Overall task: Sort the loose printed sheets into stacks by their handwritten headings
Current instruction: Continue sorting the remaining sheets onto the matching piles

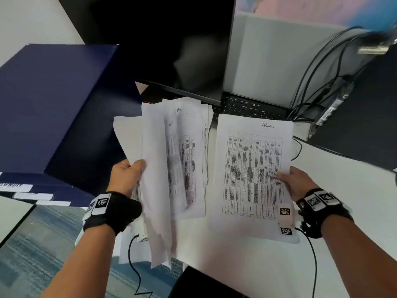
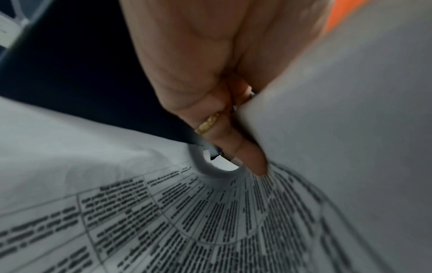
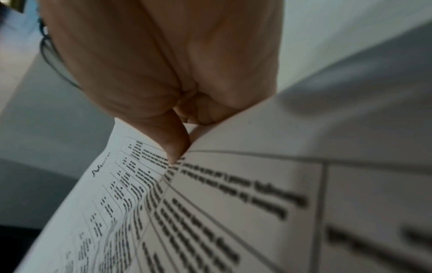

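My left hand (image 1: 129,175) grips a thick, fanned bundle of printed sheets (image 1: 169,168) by its left edge, held above the desk; the top visible sheets carry small handwritten headings near their upper edge. In the left wrist view the ringed finger (image 2: 238,147) curls against the bundle of sheets (image 2: 187,212). My right hand (image 1: 294,181) pinches one sheet headed "Admin" (image 1: 251,168) at its right edge, thumb on top. The right wrist view shows the thumb (image 3: 170,140) pressing on that Admin sheet (image 3: 210,212).
A large dark blue box (image 1: 49,108) stands at the left. A black keyboard (image 1: 247,106) and a dark monitor (image 1: 171,46) lie behind the papers. Cables (image 1: 318,87) hang at the right. The white desk (image 1: 343,201) stretches to the right and near side.
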### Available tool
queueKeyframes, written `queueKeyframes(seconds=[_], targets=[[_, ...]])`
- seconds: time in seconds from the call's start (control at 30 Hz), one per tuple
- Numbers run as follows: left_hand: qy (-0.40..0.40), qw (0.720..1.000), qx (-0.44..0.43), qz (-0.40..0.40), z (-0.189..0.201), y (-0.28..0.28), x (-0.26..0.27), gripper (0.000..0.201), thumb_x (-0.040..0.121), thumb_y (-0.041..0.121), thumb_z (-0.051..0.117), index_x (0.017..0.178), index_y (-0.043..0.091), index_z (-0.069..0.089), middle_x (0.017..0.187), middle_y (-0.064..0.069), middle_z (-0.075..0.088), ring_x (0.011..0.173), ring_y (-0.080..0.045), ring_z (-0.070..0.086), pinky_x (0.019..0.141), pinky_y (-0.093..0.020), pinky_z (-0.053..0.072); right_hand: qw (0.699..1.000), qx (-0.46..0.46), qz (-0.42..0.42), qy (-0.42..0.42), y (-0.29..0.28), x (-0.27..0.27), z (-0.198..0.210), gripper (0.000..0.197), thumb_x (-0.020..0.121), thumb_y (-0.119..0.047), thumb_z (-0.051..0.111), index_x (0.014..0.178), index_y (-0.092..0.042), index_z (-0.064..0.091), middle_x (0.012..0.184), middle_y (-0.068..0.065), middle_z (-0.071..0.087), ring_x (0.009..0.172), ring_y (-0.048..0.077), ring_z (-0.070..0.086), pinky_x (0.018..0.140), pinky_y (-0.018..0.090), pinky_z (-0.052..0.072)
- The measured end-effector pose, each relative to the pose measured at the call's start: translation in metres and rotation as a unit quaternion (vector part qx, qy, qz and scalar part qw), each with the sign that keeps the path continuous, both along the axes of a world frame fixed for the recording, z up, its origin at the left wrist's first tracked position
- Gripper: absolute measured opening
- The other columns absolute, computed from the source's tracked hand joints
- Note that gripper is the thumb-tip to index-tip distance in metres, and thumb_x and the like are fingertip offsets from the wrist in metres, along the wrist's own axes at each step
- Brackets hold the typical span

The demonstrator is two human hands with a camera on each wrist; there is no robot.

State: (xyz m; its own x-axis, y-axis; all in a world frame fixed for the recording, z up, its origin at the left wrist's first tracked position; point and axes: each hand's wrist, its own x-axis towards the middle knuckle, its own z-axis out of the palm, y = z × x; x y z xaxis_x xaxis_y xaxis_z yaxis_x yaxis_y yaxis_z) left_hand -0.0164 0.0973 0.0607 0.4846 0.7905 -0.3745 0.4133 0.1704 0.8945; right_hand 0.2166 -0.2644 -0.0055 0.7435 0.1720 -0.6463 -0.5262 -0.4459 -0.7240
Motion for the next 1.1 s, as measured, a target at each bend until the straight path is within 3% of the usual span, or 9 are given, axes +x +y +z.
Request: queueKeyframes(seconds=[0.13,0.23,0.4,0.57,0.7,0.83,0.9,1.0,1.1], targets=[[0.0,1.0,0.01,-0.02,0.008,-0.001,-0.001,0.025,0.077,0.018,0.063,0.087,-0.005,0.063,0.077,-0.013,0.055,0.07,-0.026,0.048,0.065,-0.038,0.038,0.999,0.001,0.048,-0.015,0.019,0.008,-0.001,0.011,0.089,-0.008,0.059,0.09,-0.018,0.064,0.102,0.015,0.07,0.096,0.035,0.066,0.092,0.058,0.048],[0.012,0.999,0.027,-0.03,0.01,-0.001,0.0,0.014,0.082,0.013,0.061,0.076,0.001,0.061,0.074,-0.013,0.055,0.067,-0.025,0.048,0.061,-0.035,0.039,0.998,0.016,0.057,0.0,0.036,0.006,0.015,0.012,0.092,-0.006,0.055,0.091,-0.016,0.062,0.101,0.015,0.068,0.095,0.034,0.065,0.092,0.055,0.048],[0.015,0.999,0.022,-0.042,0.015,0.005,-0.006,0.03,0.075,0.021,0.062,0.09,-0.005,0.064,0.079,-0.019,0.062,0.07,-0.028,0.055,0.066,-0.04,0.045,0.992,0.03,0.119,0.013,0.066,0.008,0.029,0.016,0.091,-0.009,0.057,0.106,-0.012,0.061,0.11,0.016,0.068,0.101,0.034,0.065,0.092,0.056,0.049],[0.006,0.999,0.025,-0.038,0.025,0.013,-0.012,0.03,0.071,0.027,0.065,0.086,0.001,0.067,0.08,-0.028,0.063,0.071,-0.032,0.057,0.067,-0.048,0.05,0.978,-0.035,0.202,-0.025,0.112,0.015,0.027,0.017,0.089,-0.015,0.061,0.106,-0.014,0.062,0.111,0.011,0.068,0.098,0.03,0.067,0.091,0.05,0.052],[0.0,0.997,0.045,-0.062,0.032,0.018,-0.015,0.016,0.087,0.014,0.062,0.087,0.0,0.068,0.079,-0.019,0.061,0.069,-0.028,0.051,0.065,-0.038,0.043,0.987,0.045,0.157,-0.01,0.123,0.018,0.052,0.018,0.093,-0.004,0.054,0.109,-0.01,0.06,0.095,0.009,0.069,0.083,0.025,0.066,0.075,0.039,0.054],[0.001,0.996,0.049,-0.077,0.03,0.019,-0.014,0.021,0.088,0.014,0.061,0.09,-0.007,0.063,0.075,-0.015,0.056,0.066,-0.025,0.045,0.059,-0.033,0.037,0.985,0.138,0.105,0.004,0.125,0.027,0.065,0.023,0.096,-0.003,0.047,0.116,-0.004,0.055,0.108,0.015,0.065,0.092,0.027,0.064,0.084,0.045,0.052],[0.005,0.996,0.046,-0.079,0.031,0.018,-0.013,0.02,0.089,0.013,0.06,0.089,-0.007,0.063,0.074,-0.015,0.055,0.064,-0.025,0.043,0.057,-0.031,0.036,0.985,0.127,0.113,0.008,0.131,0.026,0.061,0.022,0.095,-0.003,0.047,0.114,-0.007,0.057,0.11,0.016,0.066,0.098,0.03,0.063,0.09,0.048,0.05],[-0.007,0.995,0.043,-0.089,0.034,0.016,-0.012,0.013,0.09,0.009,0.058,0.088,0.001,0.068,0.08,-0.019,0.059,0.072,-0.026,0.049,0.066,-0.038,0.041,0.989,0.08,0.125,0.003,0.14,0.018,0.053,0.024,0.095,-0.005,0.049,0.117,-0.007,0.057,0.106,0.013,0.067,0.093,0.028,0.065,0.085,0.045,0.052],[-0.008,0.995,0.036,-0.092,0.03,0.018,-0.012,0.012,0.089,0.01,0.06,0.085,0.004,0.069,0.082,-0.017,0.06,0.076,-0.027,0.051,0.07,-0.04,0.042,0.983,-0.038,0.172,-0.055,0.149,0.013,0.036,0.026,0.091,-0.01,0.056,0.117,-0.008,0.059,0.113,0.012,0.067,0.097,0.029,0.065,0.092,0.046,0.052]])
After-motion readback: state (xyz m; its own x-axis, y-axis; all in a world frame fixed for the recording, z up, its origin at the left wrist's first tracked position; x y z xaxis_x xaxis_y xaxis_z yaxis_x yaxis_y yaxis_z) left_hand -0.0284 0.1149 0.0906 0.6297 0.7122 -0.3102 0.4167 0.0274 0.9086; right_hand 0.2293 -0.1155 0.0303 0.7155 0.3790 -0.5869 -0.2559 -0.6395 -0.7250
